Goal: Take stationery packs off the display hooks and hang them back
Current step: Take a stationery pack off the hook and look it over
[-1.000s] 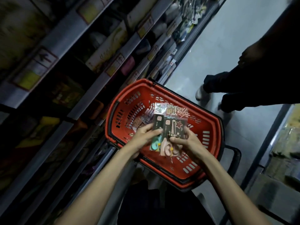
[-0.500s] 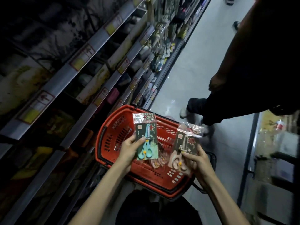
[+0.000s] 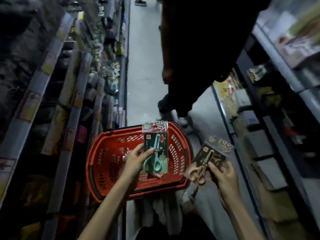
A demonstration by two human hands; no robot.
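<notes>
While the slotted red plastic basket [image 3: 107, 163] sits below, the left hand [image 3: 136, 160] grips a glossy teal-scissors pack [image 3: 155, 149]; at 3 o'clock, the right hand [image 3: 223, 175] grips a beige-scissors pack [image 3: 207, 160].

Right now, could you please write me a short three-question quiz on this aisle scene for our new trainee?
1. True or false: the left hand holds the pack of blue-green scissors above the red basket.
2. Which scissors does the right hand hold? A) pink-handled scissors pack B) black-handled C) none
3. Fill in: the right-hand pack is held over the ____, beside the basket and clear of it.

Key: 1 true; 2 A; 3 floor.
</notes>
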